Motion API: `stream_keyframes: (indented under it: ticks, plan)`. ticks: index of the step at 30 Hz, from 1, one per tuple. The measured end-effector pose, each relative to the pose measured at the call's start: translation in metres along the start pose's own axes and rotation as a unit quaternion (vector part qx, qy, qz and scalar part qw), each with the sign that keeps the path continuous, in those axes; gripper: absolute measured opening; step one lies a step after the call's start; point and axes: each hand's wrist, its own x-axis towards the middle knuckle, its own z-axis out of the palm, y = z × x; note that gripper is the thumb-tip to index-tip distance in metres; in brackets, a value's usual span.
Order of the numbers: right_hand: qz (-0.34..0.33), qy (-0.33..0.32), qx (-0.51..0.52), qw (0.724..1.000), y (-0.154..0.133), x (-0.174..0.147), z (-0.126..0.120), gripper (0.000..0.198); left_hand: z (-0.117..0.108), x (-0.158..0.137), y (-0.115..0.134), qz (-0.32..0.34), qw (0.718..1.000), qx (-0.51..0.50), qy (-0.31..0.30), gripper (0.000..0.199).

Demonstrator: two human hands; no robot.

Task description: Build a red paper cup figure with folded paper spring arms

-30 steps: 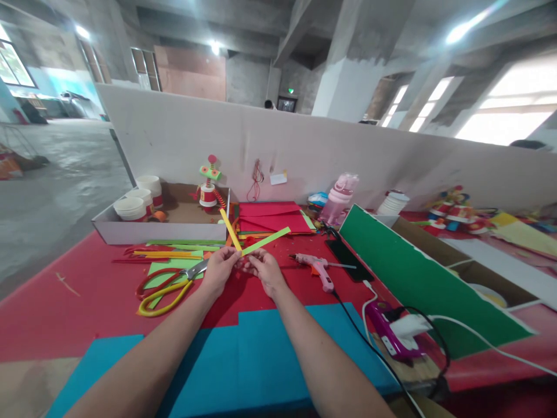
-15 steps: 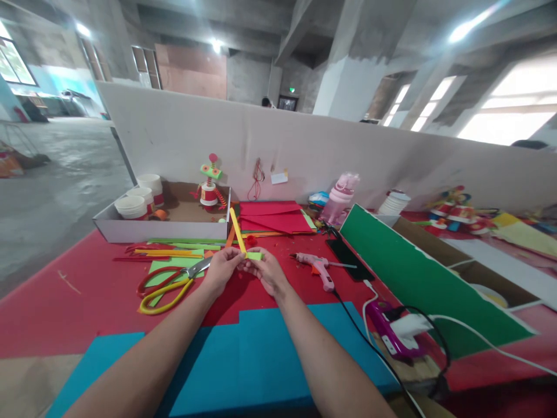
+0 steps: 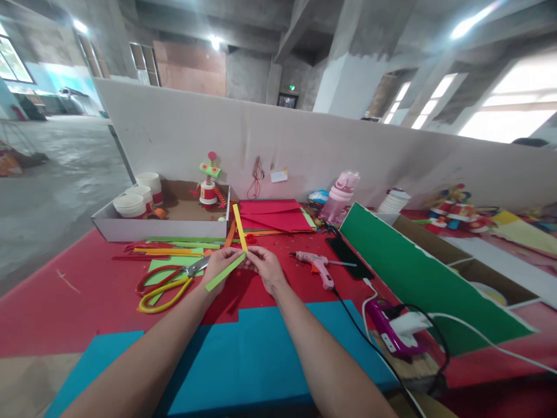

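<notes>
Head view, read left to right. A shallow box (image 3: 161,231) with paper cups (image 3: 130,207) stands at the back left. Nearer the person, scissors (image 3: 196,267) lie on the red table, handles pointing left, blades just beside the left hand (image 3: 219,266). Left fingers drawn together, pinching the paper strips where they cross; exact fingertip contact partly covered by the green strip (image 3: 225,273). Its long axis slopes from the crossing down-left, over the left hand, so that hand is the nearer to it. The yellow strip (image 3: 239,227) rises from the same crossing, pointing away from the person, tipped slightly left; its base sits between both sets of fingertips. Right hand (image 3: 265,267): thumb and fingers pinching the crossing from its right side. Farther right, apart from it, a pink glue gun (image 3: 317,267) lies near a phone (image 3: 350,258).
</notes>
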Motion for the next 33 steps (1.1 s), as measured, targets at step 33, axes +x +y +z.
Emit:
stream_keyframes:
  ticks: [33]
  plan:
    - [0.007, 0.007, 0.004, 1.000, 0.003, 0.002, -0.002, 0.038, 0.005, -0.008, 0.012, 0.008, 0.989, 0.136, 0.056, 0.033]
